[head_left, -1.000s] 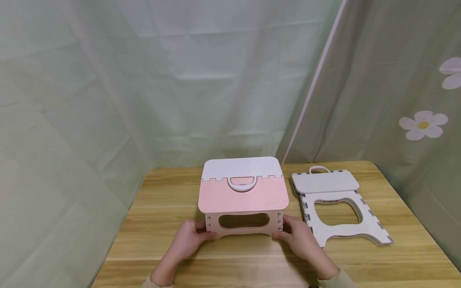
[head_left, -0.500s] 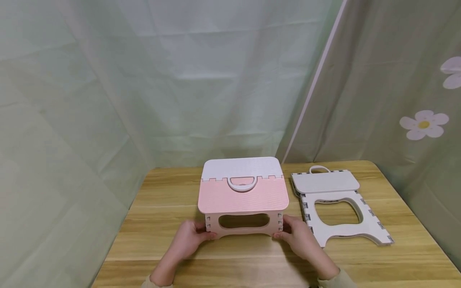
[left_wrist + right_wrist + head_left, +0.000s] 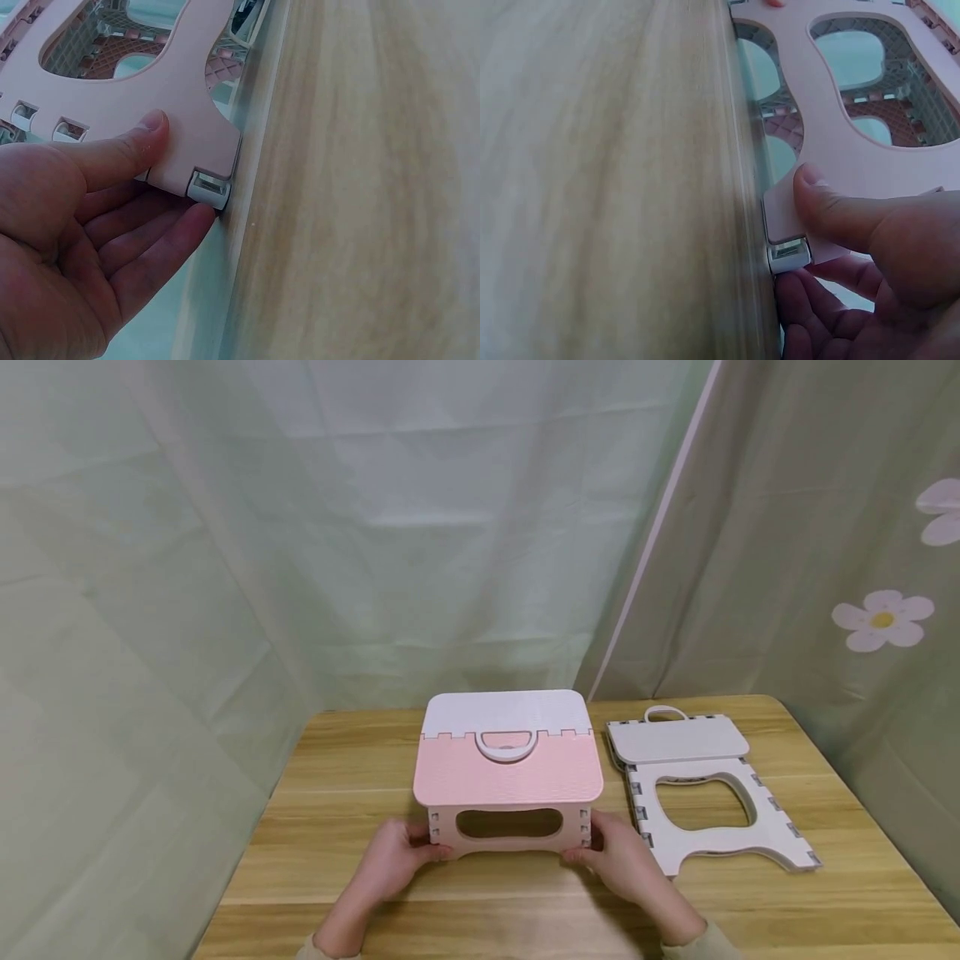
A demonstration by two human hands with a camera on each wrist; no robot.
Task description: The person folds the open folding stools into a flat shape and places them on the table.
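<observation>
A pink and white folding step stool stands unfolded on the wooden table, its white carry handle lying over the seat. My left hand holds the lower left corner of its front leg panel. In the left wrist view the thumb presses on the panel's face, with the fingers behind its hinged edge. My right hand grips the lower right corner the same way. The right wrist view shows that thumb on the panel and fingers curled behind the bottom hinge.
A second folding stool, white, lies flattened on the table to the right, close to my right hand. The wooden table ends at the back against a pale green curtain. More curtain with printed flowers hangs along the right.
The pink and white stool has shifted very slightly toward me and to the right. My right thumb sits a little further left on the leg panel. The left hand keeps its hold.
</observation>
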